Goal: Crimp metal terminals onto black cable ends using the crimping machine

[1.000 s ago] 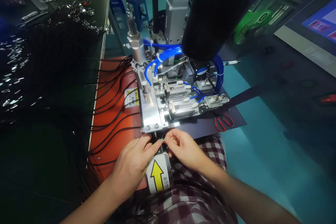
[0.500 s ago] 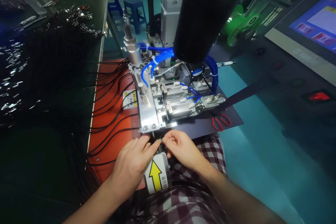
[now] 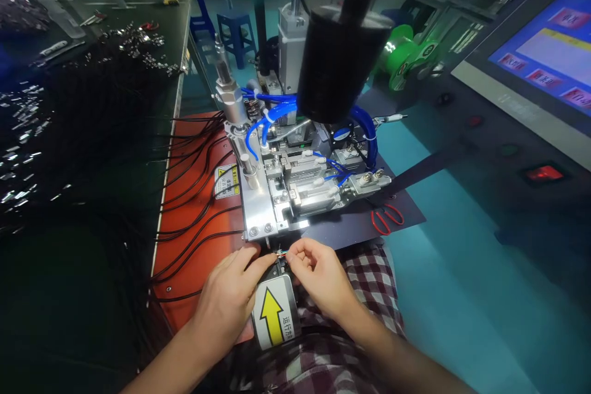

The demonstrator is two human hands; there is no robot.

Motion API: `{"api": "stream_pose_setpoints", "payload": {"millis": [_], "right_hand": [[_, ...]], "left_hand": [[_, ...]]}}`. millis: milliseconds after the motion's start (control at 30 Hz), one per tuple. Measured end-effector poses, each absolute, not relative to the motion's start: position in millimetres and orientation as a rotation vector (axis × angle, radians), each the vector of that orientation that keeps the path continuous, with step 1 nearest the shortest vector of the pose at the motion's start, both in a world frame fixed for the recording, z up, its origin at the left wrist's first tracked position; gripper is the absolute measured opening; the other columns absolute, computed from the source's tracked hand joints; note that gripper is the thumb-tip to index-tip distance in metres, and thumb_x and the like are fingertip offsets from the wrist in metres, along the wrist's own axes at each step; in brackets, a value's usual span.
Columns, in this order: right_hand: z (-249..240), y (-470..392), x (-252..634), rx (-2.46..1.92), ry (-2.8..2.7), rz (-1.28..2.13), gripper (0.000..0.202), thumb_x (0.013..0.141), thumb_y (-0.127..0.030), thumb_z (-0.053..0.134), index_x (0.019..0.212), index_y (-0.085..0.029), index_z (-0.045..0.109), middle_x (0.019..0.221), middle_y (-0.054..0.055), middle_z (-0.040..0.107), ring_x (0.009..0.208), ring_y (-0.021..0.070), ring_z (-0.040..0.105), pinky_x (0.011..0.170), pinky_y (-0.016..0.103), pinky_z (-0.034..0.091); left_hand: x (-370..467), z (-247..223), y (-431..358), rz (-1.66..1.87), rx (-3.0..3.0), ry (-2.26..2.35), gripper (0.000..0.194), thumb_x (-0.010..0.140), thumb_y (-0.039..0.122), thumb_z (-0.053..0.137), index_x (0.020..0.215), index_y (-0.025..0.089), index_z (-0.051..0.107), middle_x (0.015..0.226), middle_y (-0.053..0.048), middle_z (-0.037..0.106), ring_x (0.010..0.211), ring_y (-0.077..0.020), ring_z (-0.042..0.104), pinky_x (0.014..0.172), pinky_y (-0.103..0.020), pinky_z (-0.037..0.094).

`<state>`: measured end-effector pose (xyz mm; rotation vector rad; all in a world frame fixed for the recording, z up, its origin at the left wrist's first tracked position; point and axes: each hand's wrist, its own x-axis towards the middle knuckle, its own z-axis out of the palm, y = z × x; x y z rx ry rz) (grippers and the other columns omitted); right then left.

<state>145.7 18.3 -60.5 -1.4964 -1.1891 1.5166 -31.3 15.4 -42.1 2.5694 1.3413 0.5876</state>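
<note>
Since approx. half a sec ago, the gap between our two hands' fingertips looks a touch wider, so a bit more of the coloured wires (image 3: 283,253) shows – red & a bluish strand, too small to count. We'd judge that this gives us slightly more bare wire to work w/, prob. a fine adjustment at this spot.

Where they are: the wires lie between our fingertips, just above the small black fixture, near the front edge of the metal plate (image 3: 259,214) and beyond the arrow sign (image 3: 273,314).

Our R hand (image 3: 321,271) has thumb & forefinger pinched closed on the wires, other fingers curled in, forearm coming up from lower R. Our L hand (image 3: 231,289) is palm-down, thumb stretched out to the wires' other end, forefinger bent toward the plate – thumb & forefinger apart. Whether the L thumb presses or merely touches, we can't tell.
</note>
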Motion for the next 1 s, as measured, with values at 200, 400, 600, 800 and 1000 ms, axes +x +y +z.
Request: {"api": "stream_pose_setpoints", "payload": {"millis": [200,400,600,800,1000], "right_hand": [[-68.2,25.0,150.8,-1.322,-0.997,1.798,0.023,0.079,-0.037,0.058,0.071,-0.017,0.053,0.050,-0.005,0.049,0.045,0.0096,0.046,0.048,0.023,0.037],[-69.1,26.7,150.2,-1.377,-1.037,1.687,0.027,0.080,-0.042,0.057,0.076,-0.016,0.056,0.053,-0.005,0.047,0.044,0.0092,0.043,0.045,0.023,0.034],[-71.2,24.8,132.1,-1.451,-1.135,1.402,0.016,0.078,-0.032,0.060,0.073,-0.017,0.058,0.053,-0.005,0.045,0.047,0.0091,0.037,0.045,0.023,0.030],[-63.7,18.7,138.1,-1.540,-1.370,1.206,0.018,0.084,-0.032,0.054,0.073,-0.018,0.057,0.055,-0.004,0.048,0.048,0.0094,0.040,0.047,0.022,0.032],[-65.9,25.1,142.8,-1.511,-1.195,1.473,0.023,0.081,-0.037,0.054,0.070,-0.017,0.053,0.055,-0.004,0.047,0.048,0.0089,0.039,0.046,0.022,0.029]], "left_hand": [[-31.4,-41.1,15.1,0.548,2.489,1.332,0.032,0.085,0.008,0.040,0.106,0.016,0.063,0.094,-0.010,0.058,0.080,-0.0204,0.058,0.066,-0.032,0.052],[-31.2,-40.4,14.8,0.510,2.457,1.340,0.034,0.083,0.007,0.039,0.106,0.015,0.063,0.091,-0.010,0.057,0.080,-0.0210,0.058,0.065,-0.032,0.052],[-30.9,-39.8,14.9,0.533,2.498,1.339,0.033,0.084,0.008,0.039,0.104,0.014,0.065,0.090,-0.011,0.057,0.080,-0.0223,0.058,0.064,-0.033,0.053],[-32.0,-40.9,15.2,0.555,2.487,1.326,0.033,0.084,0.008,0.040,0.105,0.014,0.064,0.090,-0.011,0.058,0.079,-0.0222,0.058,0.064,-0.033,0.052],[-30.7,-38.4,15.1,0.612,2.516,1.313,0.028,0.085,0.009,0.040,0.100,0.011,0.064,0.089,-0.011,0.060,0.075,-0.0209,0.057,0.064,-0.031,0.050]]}}
